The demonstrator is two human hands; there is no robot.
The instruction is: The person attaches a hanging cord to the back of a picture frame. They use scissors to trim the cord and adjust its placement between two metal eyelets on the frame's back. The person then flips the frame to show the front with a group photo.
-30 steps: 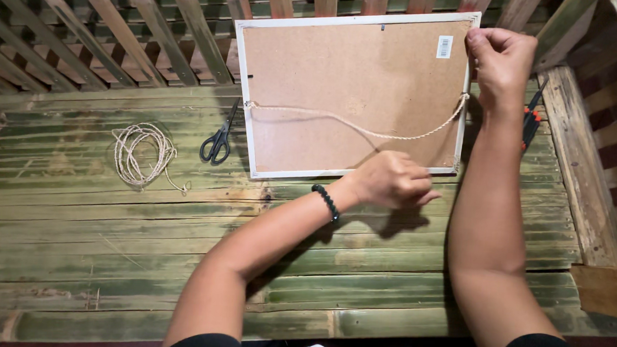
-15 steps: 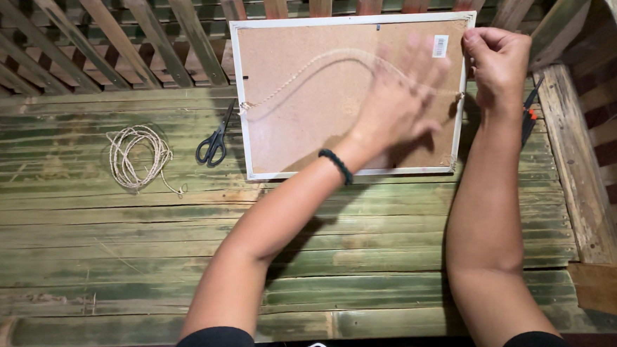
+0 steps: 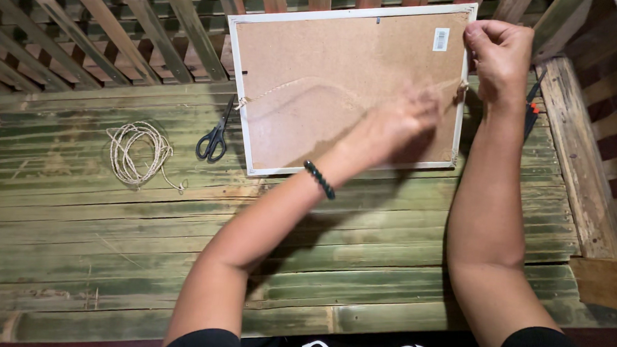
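Brown fibreboard faces up: the picture frame [image 3: 341, 84] lies face-down at the far edge of the bamboo table [image 3: 108, 240]. Right hand [image 3: 496, 60] clamps its far-right corner to steady it, while the blurred left hand [image 3: 395, 122] pinches the twine [image 3: 292, 88] strung across its back

A white-edged picture frame [image 3: 306, 89] lies face down on the bamboo table [image 3: 109, 212], brown backing board up; a pale twine cord [image 3: 285, 88] runs slack across it from the left edge to the right
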